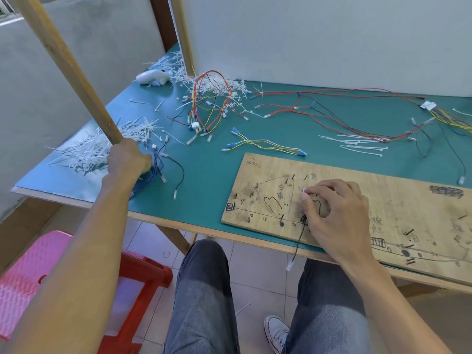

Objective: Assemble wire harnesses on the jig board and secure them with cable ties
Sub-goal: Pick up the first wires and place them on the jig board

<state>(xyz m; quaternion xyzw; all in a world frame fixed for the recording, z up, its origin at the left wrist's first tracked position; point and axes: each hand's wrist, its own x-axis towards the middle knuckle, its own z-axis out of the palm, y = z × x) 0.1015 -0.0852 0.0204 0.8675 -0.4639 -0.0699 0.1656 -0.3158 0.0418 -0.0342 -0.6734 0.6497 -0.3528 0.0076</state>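
Note:
The wooden jig board (383,200) lies at the table's front right, marked in pen and studded with black nails. My right hand (334,213) rests on its left part and pinches the white connector end of a black wire (297,242); the wire's other end hangs off the table edge with a white connector (289,265). My left hand (127,160) is at the table's left, its fingers curled into a bundle of blue wires (150,178). A pile of white cable ties (94,149) lies just behind that hand.
A tangle of red, yellow and black harness wires (207,103) and long red and black wires (344,116) cover the back of the green table (209,175). Loose cable ties (362,145) lie right of centre. A slanted wooden post (66,62) stands beside my left hand. A pink-red stool (38,272) sits lower left.

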